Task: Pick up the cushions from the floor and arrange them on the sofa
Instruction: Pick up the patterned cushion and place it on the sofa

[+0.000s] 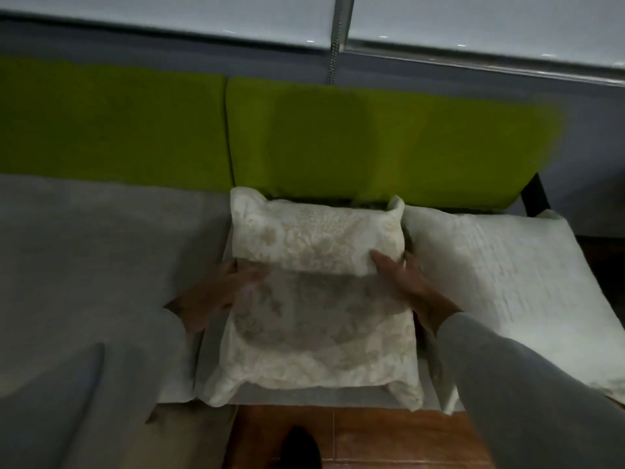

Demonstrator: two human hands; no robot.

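Two cream floral cushions sit mid-sofa. The upper cushion [316,231] leans toward the green backrest [338,137], on top of the lower cushion [314,340], which lies flat on the grey seat [101,248]. My left hand [216,292] grips the upper cushion's lower left edge. My right hand [406,282] grips its lower right corner. A third, plain white cushion [507,282] lies flat on the seat to the right, beside my right forearm.
The sofa's left seat section is bare grey fabric. A dark frame post [534,198] stands at the backrest's right end. Reddish wooden floor [389,438] and a dark shoe [301,448] show below the seat's front edge. A window with a hanging chain [333,62] is behind the sofa.
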